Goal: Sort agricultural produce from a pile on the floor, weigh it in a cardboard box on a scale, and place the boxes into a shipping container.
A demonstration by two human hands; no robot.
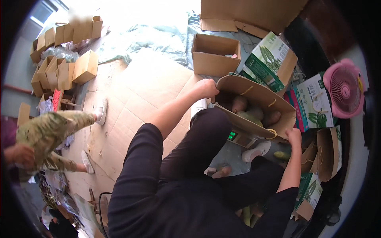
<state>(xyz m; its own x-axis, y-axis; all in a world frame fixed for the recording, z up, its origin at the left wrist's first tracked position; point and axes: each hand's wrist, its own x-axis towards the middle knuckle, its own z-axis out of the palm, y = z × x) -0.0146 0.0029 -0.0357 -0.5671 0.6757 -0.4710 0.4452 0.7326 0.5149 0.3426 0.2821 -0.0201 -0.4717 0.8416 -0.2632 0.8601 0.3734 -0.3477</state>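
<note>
An open brown cardboard carton with yellow rope handles stands in front of my knees. Inside lie several rounded pieces of produce, pinkish-brown and greenish; their exact kind I cannot make out. My left hand is closed on the carton's left end, at the upper edge. At the opposite end, my right hand pinches the near right corner of the rim. Below the carton a scale with a lit green display partly shows; whether the carton rests on it is hard to see.
Another open carton and printed green-and-white boxes stand beyond mine. A pink fan is at the right, above more cartons. Small open boxes line the left. A person in camouflage trousers is at the left.
</note>
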